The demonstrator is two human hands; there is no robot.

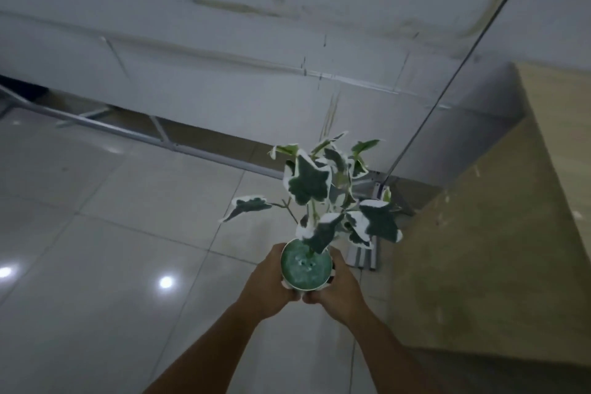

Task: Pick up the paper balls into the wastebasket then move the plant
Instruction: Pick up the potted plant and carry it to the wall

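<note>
My left hand and right hand wrap the small pot from either side, thumbs nearly meeting below its near edge, so the grip is closed on it from both flanks; I judge two hands keep the top-heavy stems from tipping. The plant stands upright in the pot, held in the air above the tiled floor, its white-edged leaves leaning away from me. Just right of it is the wooden counter, probably where it goes or comes from. Farther off, a metal frame runs along the wall. No paper balls or wastebasket show here.
</note>
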